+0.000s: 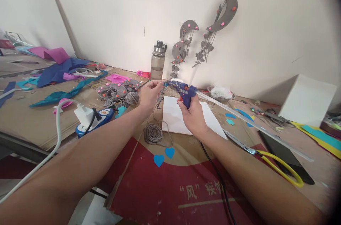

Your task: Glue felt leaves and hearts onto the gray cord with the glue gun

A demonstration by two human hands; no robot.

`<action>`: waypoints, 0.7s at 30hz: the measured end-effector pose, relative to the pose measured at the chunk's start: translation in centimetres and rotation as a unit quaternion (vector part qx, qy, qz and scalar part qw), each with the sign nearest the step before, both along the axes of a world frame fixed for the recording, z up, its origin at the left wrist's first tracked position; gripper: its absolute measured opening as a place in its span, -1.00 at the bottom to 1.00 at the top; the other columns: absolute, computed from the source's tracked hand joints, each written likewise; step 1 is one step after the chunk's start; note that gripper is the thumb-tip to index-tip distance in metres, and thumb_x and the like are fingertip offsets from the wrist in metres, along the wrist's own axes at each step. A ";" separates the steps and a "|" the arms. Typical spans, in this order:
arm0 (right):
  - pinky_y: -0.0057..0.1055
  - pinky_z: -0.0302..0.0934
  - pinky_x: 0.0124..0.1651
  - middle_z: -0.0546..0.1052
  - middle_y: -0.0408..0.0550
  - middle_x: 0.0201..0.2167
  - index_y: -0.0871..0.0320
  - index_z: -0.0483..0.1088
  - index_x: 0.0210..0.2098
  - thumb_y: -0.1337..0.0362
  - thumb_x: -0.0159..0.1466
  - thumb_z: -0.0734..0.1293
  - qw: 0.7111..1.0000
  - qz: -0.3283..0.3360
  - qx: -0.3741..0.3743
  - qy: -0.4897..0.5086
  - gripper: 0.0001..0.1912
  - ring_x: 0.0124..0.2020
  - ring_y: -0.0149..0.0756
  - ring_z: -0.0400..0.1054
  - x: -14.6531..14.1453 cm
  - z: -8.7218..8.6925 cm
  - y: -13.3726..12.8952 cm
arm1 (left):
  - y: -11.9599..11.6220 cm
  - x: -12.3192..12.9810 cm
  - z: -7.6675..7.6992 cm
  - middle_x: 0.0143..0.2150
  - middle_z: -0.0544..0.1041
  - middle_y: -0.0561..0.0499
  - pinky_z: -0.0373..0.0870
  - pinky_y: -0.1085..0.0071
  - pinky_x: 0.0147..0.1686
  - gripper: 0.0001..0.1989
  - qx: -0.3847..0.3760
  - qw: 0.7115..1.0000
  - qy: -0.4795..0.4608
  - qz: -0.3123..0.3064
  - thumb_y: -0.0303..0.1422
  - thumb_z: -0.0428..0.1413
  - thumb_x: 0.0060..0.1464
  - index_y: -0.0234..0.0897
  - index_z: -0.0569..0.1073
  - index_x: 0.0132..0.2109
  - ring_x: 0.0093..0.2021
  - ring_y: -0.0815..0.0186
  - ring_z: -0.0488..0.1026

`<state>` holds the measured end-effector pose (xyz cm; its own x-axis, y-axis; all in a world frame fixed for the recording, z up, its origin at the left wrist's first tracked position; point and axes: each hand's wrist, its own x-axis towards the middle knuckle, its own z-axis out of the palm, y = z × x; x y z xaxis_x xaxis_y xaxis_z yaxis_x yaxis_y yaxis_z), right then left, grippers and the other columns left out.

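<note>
Glue gun (185, 92) gripped by right hand (194, 114), mid-frame; blue piece (165, 84) pinched in left hand (150, 94); two lower-centre hearts (159, 160) seemingly unglued.

Here at the surface (191, 177), my right hand (195, 116) is holding the glue gun (186, 93) above the sheet (176, 120), and my left hand (150, 93) is hovering just left of the nozzle (169, 83). The cord coil (153, 134) is lying by the sheet's near left corner, with two hearts (159, 161) sitting before it. Over right, the scissors (250, 150) are stretching from the sheet's near right corner to the phone (286, 157). On my left, the moon pieces (114, 91) are lying heaped, the power strip (107, 113) sitting before them. Along the back edge, the bottle (157, 63) is standing, the bowl (233, 95) is resting right of it, and behind, moon hangings (226, 17) are dangling against the wall (106, 15).
</note>
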<state>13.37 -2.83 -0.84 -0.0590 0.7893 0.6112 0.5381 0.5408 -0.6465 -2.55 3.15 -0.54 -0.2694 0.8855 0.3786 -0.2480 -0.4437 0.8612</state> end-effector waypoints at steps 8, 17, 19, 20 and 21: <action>-0.10 0.24 -0.07 0.50 0.04 -0.21 0.08 0.22 -0.07 0.16 0.28 0.21 1.000 -0.001 -0.003 -0.017 -0.75 -0.19 -0.07 0.40 0.0 -0.1 -0.2 | -0.3 0.1 0.4 -0.59 0.31 0.12 0.00 0.52 -0.62 -0.90 0.003 1.000 0.009 0.012 -0.38 0.18 -0.06 -0.32 0.43 -0.44 -0.61 0.52 0.09; -0.10 0.23 -0.10 0.51 0.06 -0.21 0.10 0.22 -0.08 0.18 0.27 0.20 1.000 -0.010 -0.010 -0.022 -0.75 -0.20 -0.07 0.40 0.0 0.0 -0.2 | -0.1 0.1 0.2 -0.58 0.32 0.12 0.05 0.55 -0.59 -0.92 0.013 1.000 0.008 0.018 -0.40 0.18 -0.09 -0.33 0.44 -0.42 -0.59 0.52 0.11; -0.10 0.23 -0.10 0.51 0.06 -0.21 0.10 0.22 -0.08 0.17 0.27 0.21 1.000 -0.014 -0.009 -0.024 -0.75 -0.21 -0.07 0.40 0.0 -0.1 -0.2 | -0.2 0.1 0.3 -0.59 0.31 0.12 0.03 0.55 -0.60 -0.92 0.009 1.000 0.004 0.018 -0.40 0.18 -0.08 -0.33 0.44 -0.42 -0.60 0.52 0.10; -0.11 0.23 -0.10 0.51 0.06 -0.21 0.10 0.22 -0.08 0.17 0.27 0.21 1.000 -0.013 -0.008 -0.023 -0.74 -0.21 -0.07 0.40 0.0 -0.1 -0.2 | -0.2 0.1 0.3 -0.60 0.31 0.12 0.03 0.54 -0.61 -0.92 0.008 1.000 0.004 0.018 -0.39 0.18 -0.08 -0.32 0.44 -0.42 -0.61 0.52 0.10; -0.11 0.23 -0.10 0.51 0.05 -0.21 0.09 0.22 -0.07 0.16 0.27 0.21 1.000 -0.012 -0.007 -0.023 -0.74 -0.21 -0.08 0.40 0.0 -0.1 -0.2 | -0.2 0.1 0.3 -0.60 0.31 0.12 0.02 0.54 -0.61 -0.92 0.007 1.000 0.005 0.018 -0.38 0.17 -0.07 -0.32 0.45 -0.42 -0.61 0.52 0.10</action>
